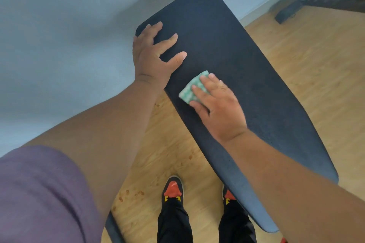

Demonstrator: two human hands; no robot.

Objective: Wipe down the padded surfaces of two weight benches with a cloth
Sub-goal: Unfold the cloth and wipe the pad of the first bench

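A long black padded bench pad runs from the upper middle to the lower right. On its near-left part lies a folded green-and-white cloth. My right hand presses flat on the cloth with straight fingers. My left hand rests on the pad's upper left edge, fingers spread on the top and palm over the side.
A second bench's dark metal frame stands on the wooden floor at the upper right. A pale wall fills the left. My feet in red-and-black shoes stand below the pad, beside a dark frame bar.
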